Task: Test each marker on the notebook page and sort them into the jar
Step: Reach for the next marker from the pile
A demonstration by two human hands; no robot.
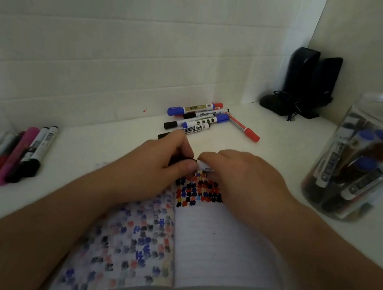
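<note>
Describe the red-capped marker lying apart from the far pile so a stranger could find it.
Start at the pile of capped whiteboard markers near the white back wall. Off its right edge lies the red-capped marker, alone. Unlike its neighbours, it angles toward the clear plastic jar.

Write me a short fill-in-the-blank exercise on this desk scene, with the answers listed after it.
1. Both hands hold one marker above the open ____.
2. The clear jar stands on the ____ side of the desk.
3. The pink marker lies in the row on the ____ side.

Answers: notebook; right; left
</note>
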